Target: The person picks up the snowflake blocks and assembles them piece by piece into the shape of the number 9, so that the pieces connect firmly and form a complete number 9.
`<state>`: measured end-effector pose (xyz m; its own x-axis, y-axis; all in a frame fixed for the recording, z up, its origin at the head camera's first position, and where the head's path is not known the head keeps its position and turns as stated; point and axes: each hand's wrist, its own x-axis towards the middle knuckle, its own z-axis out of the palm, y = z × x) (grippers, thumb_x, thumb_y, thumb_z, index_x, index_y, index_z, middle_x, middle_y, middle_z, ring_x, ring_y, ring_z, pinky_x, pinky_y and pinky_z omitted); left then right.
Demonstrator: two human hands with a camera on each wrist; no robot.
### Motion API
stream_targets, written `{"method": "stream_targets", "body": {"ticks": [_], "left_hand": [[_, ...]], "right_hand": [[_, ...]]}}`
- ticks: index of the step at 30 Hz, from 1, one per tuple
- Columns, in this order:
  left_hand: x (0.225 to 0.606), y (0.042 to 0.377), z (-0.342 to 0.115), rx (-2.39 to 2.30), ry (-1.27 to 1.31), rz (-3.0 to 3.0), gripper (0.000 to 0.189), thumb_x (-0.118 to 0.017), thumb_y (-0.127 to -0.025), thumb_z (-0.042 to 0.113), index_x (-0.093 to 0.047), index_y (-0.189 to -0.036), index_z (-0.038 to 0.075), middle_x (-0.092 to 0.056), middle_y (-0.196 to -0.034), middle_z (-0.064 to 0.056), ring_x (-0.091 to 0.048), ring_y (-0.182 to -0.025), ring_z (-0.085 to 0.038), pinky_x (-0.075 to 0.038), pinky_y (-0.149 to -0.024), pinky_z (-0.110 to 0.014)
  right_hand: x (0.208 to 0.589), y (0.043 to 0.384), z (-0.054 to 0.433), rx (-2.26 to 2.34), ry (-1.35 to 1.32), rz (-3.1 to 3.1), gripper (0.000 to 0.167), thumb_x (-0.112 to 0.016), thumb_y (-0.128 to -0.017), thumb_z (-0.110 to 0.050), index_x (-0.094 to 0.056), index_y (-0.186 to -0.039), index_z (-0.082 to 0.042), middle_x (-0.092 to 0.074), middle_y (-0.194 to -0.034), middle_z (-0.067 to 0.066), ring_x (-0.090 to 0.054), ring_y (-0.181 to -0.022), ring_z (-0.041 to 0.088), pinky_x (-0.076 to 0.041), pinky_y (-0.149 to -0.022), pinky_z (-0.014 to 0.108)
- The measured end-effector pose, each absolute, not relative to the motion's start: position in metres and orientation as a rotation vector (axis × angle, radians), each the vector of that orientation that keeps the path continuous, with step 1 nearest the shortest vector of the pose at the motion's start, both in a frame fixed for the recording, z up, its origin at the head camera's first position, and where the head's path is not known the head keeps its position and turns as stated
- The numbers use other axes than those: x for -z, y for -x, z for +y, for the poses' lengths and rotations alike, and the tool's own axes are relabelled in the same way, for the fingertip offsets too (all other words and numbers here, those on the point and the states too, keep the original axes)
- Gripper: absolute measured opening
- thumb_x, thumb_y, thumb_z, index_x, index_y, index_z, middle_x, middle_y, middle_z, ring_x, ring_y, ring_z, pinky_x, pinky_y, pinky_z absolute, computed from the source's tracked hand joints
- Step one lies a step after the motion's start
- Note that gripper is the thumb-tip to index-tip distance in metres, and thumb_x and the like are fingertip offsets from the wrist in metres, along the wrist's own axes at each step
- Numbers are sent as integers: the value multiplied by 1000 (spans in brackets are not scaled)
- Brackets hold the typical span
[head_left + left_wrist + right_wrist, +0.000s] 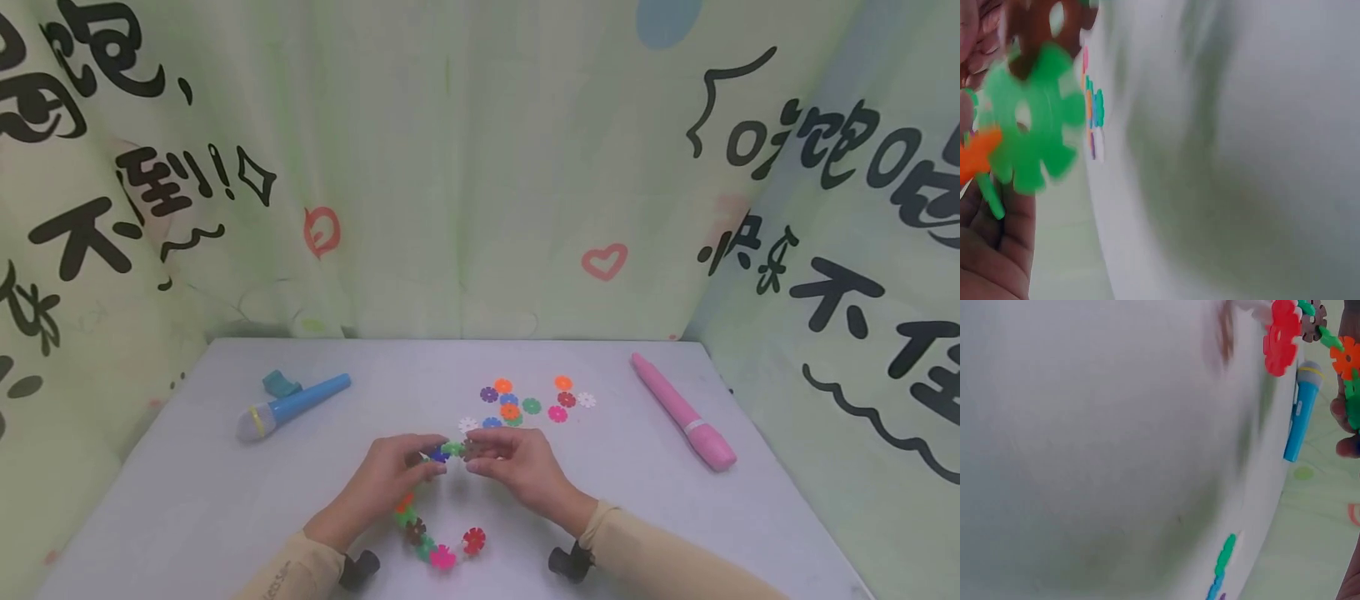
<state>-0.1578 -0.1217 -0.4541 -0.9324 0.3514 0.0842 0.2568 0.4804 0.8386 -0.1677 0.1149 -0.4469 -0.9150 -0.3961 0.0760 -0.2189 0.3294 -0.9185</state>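
Observation:
A chain of colourful notched plastic snowflake discs [443, 557] curves down from my hands toward the near side of the table. My left hand [390, 473] pinches the chain near its upper end, beside a dark blue disc. Facing it, my right hand [522, 468] holds a brownish disc between thumb and fingers, next to a green disc [452, 449]. In the left wrist view, a green disc [1032, 119] and a brown disc [1047, 28] hang close to the camera. The right wrist view shows a red disc [1282, 339] at the chain's loose end. Fingers partly hide the joints.
Several loose discs [532, 406] lie flat beyond my hands. At the left are a blue toy microphone [307, 404] and a small teal object [281, 383]. A pink stick-shaped object [682, 412] lies at the right. Printed curtains surround the white table [187, 483].

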Motion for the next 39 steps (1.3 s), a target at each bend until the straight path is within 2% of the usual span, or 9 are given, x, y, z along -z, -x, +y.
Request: {"method": "stream_targets", "body": {"ticks": [4, 7, 12, 15, 19, 24, 31, 39], "left_hand": [[448, 156, -120, -1394, -535, 2653, 40, -78, -87, 19, -69, -125, 12, -69, -120, -1, -68, -103, -19, -54, -88, -41], [448, 157, -120, -1337, -548, 2685, 39, -78, -87, 19, -70, -125, 13, -68, -122, 1, -62, -116, -24, -52, -92, -44], [454, 157, -123, -1371, -581, 2666, 41, -76, -89, 17, -68, -128, 11, -69, -120, 1, -66, -102, -16, -54, -90, -41], [457, 157, -123, -1389, -587, 2666, 39, -76, -90, 18, -67, -128, 12, -70, -113, 4, -65, -96, -13, -54, -88, -40], [460, 157, -122, -1381, -579, 2693, 37, -76, -90, 21, -67, -126, 14, -69, -106, 8, -61, -95, -14, -53, -85, -38], [461, 157, -122, -1390, -558, 2695, 39, -75, -91, 22, -65, -128, 15, -67, -105, 7, -61, -91, -15, -53, -80, -35], [460, 155, -123, -1403, -530, 2687, 40, -73, -93, 22, -64, -131, 15, -67, -111, 6, -60, -98, -17, -52, -85, -40], [463, 156, -123, -1422, -524, 2670, 38, -72, -94, 23, -64, -130, 16, -66, -119, 4, -60, -109, -21, -50, -92, -46]], "right_hand": [[443, 168, 116, 1580, 576, 2477, 37, -81, -85, -17, -73, -120, -11, -74, -92, -7, -69, -85, 14, -57, -72, 29], [445, 168, 115, 1574, 583, 2466, 37, -82, -84, -17, -73, -120, -11, -74, -92, -7, -69, -85, 14, -57, -72, 28], [446, 167, 113, 1565, 611, 2481, 38, -82, -85, -20, -73, -121, -14, -73, -95, -8, -68, -87, 13, -57, -74, 26], [445, 167, 113, 1528, 622, 2517, 38, -82, -84, -21, -72, -120, -12, -72, -94, -9, -67, -86, 13, -57, -73, 26], [448, 167, 115, 1488, 628, 2528, 44, -83, -84, -23, -69, -124, -11, -71, -96, -9, -67, -85, 12, -57, -72, 26], [449, 167, 120, 1485, 671, 2498, 54, -83, -83, -21, -63, -133, -15, -71, -102, -7, -69, -88, 11, -56, -75, 26], [450, 169, 126, 1443, 692, 2450, 54, -81, -85, -10, -59, -135, -6, -70, -108, -3, -69, -91, 11, -56, -76, 25], [451, 172, 125, 1401, 757, 2471, 38, -79, -88, -17, -69, -124, -15, -70, -106, -9, -68, -89, 9, -56, -77, 26]]}}
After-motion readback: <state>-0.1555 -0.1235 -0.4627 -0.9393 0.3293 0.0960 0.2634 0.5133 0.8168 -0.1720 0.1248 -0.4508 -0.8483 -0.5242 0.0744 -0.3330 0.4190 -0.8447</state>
